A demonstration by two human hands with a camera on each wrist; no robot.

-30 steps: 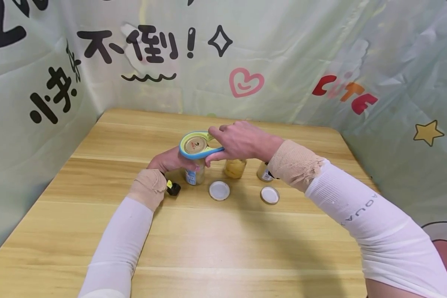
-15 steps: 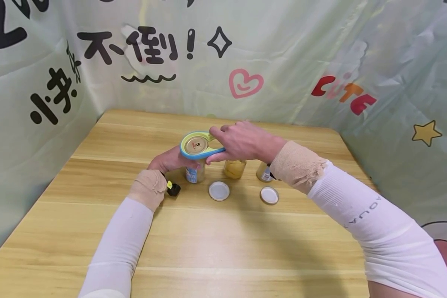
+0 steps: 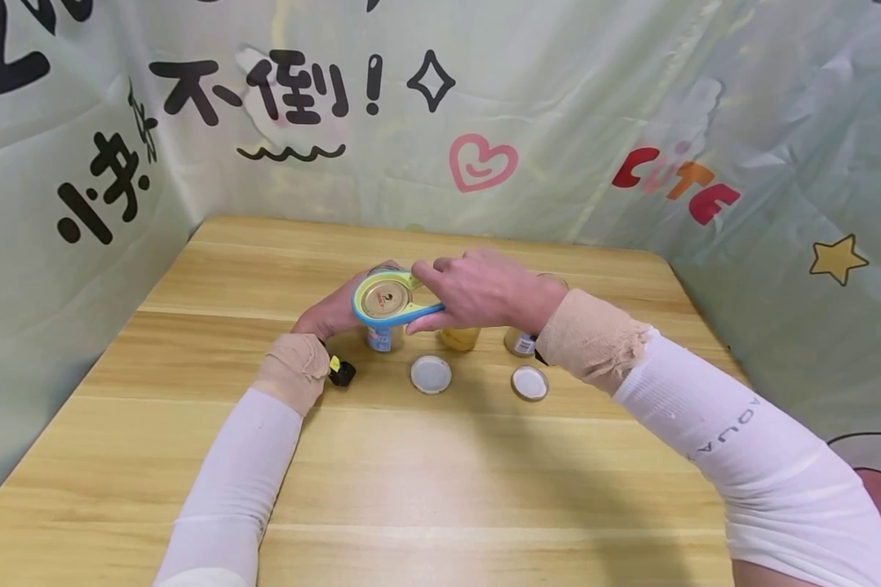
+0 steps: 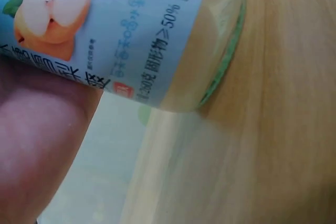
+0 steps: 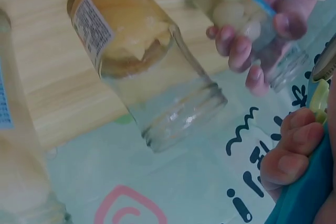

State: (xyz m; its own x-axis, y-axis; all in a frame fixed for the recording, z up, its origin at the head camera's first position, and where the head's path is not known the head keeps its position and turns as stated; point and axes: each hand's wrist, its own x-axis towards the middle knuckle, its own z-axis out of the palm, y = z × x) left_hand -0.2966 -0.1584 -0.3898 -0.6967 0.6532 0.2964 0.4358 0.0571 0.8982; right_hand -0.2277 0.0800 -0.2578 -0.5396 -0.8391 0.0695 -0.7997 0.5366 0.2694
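My right hand [image 3: 484, 289] grips the handles of a blue and yellow-green jar opener [image 3: 422, 314]. In its loop sits a gold lid [image 3: 385, 299], apart from the jar and in front of its mouth. My left hand [image 3: 335, 311] holds that glass jar [image 4: 131, 40], which has a blue label with a cut pear on it. Pale round fruit pieces fill the jar [image 5: 226, 3] in the right wrist view, and its threaded neck is bare. From the head, the opener and lid hide much of the jar's upper part.
A lidless jar of yellow fruit [image 5: 123, 30] stands just right of the held jar. Farther right is another jar [image 3: 520, 342], partly behind my right wrist. Two lids, one left [image 3: 431, 375] and one right [image 3: 530, 383], lie on the wooden table [image 3: 411, 489].
The opener, first around the jar's top, has come off with the gold lid in it and moved slightly toward me. The jar's mouth now shows behind it.
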